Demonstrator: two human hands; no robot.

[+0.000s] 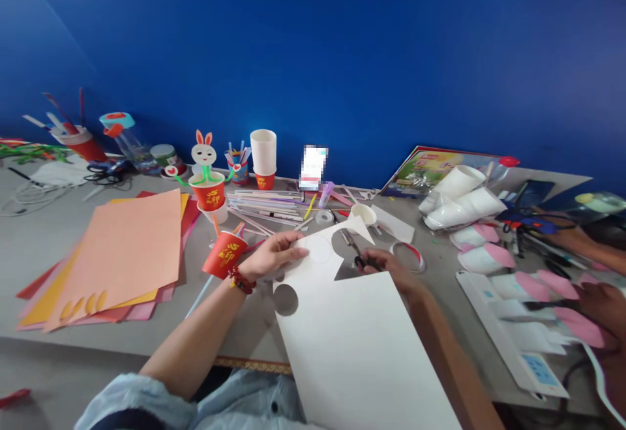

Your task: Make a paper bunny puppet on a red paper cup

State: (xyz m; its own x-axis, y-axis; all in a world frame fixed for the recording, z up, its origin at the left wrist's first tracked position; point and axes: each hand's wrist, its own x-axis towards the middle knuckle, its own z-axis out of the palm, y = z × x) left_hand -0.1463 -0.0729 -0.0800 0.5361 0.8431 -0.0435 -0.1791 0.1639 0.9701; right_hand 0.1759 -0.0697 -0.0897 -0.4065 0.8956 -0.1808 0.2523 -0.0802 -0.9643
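Observation:
A large white paper sheet [362,338] slants from my lap up over the table edge. It has round and curved cut-outs along its upper part, and a faint circle is drawn near its top. My left hand [278,254] pinches the sheet's upper left edge, thumb on top beside that circle. Black-handled scissors [360,260] are gripped in my right hand [388,268], their blades pointing up and left at the curved cut-out. Whether the blades touch the paper I cannot tell. Close to my left wrist, a red paper cup [223,254] leans over.
Coloured paper sheets [132,247] are stacked at left. Behind my hands lie thin sticks [264,201], a tape roll [323,217] and a rabbit figure [203,154] in a cup. A power strip [508,332] and another person's hand [604,309] are at right.

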